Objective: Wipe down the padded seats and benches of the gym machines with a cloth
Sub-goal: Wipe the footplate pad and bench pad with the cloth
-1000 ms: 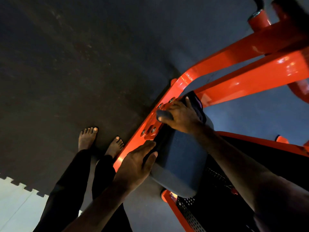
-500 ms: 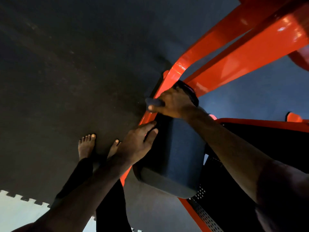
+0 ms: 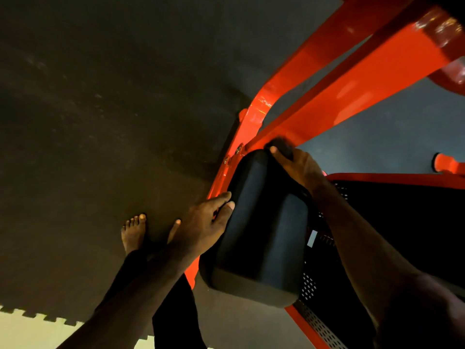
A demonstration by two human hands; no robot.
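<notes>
Padded seat [image 3: 261,230], black and slightly contoured, sits fixed to the red machine frame [image 3: 327,79], and we take it as our landmark. Our right hand [image 3: 299,167] is at the seat's far end, where the pad meets the frame, with the fingers closed around a small dark cloth [image 3: 281,145] that is pressed against that top edge; the cloth is blurred, so we cannot tell how it is folded. Our left hand [image 3: 206,225] rests on the seat's left side, fingers extended and loosely spread, the thumb and fingertips touching the pad's edge without gripping anything. Along the left of the seat runs a red beam with bolts [image 3: 232,154] showing just beyond its far corner. To the right of the seat and partly beneath our right forearm lies a black perforated metal panel [image 3: 324,328] edged in red. Left of the seat, down on the dark rubber floor [image 3: 100,122], we see our bare feet [image 3: 134,233] and dark trousers. Nearer to us than the seat, at the lower left, the dark mat ends in a toothed interlocking edge against a pale floor tile [image 3: 30,333].
</notes>
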